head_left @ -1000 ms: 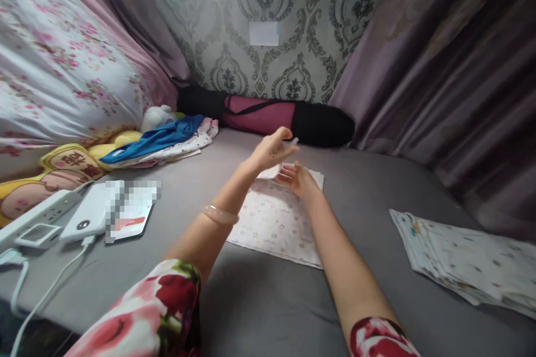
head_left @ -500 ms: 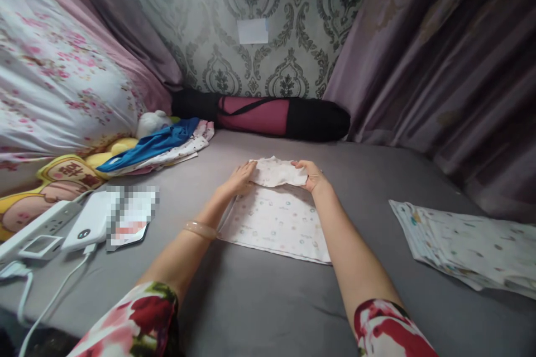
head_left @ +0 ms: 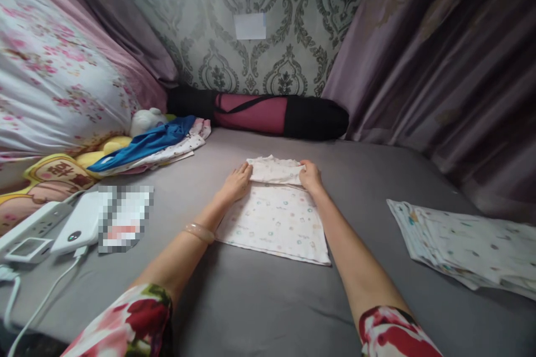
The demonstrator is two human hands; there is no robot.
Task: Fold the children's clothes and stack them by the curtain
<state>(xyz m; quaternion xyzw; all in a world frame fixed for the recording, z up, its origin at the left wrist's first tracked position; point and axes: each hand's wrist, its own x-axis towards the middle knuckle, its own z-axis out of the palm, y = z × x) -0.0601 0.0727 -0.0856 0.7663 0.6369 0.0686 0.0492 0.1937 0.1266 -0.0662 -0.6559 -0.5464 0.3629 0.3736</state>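
A white cloth garment with small coloured prints (head_left: 272, 220) lies spread on the grey bed sheet, its far end turned over towards me as a folded band (head_left: 276, 171). My left hand (head_left: 238, 181) rests along the left end of this band, fingers stretched out and close together; its thumb is hidden. At the band's right end, my right hand (head_left: 310, 177) has its fingers bent around the fabric edge and grips it. The band's far edge looks wrinkled.
To the right lies a stack of folded printed cloths (head_left: 473, 242). On the left are a power strip (head_left: 36, 226), a white power bank (head_left: 84, 223) with a cable, and a blue garment (head_left: 146, 145) on other clothes. A black and maroon roll bag (head_left: 255, 114) lies by the wall.
The folded band has come down flatter onto the garment, and its near edge looks straighter. Both hands stay at its ends. The view has shifted slightly.
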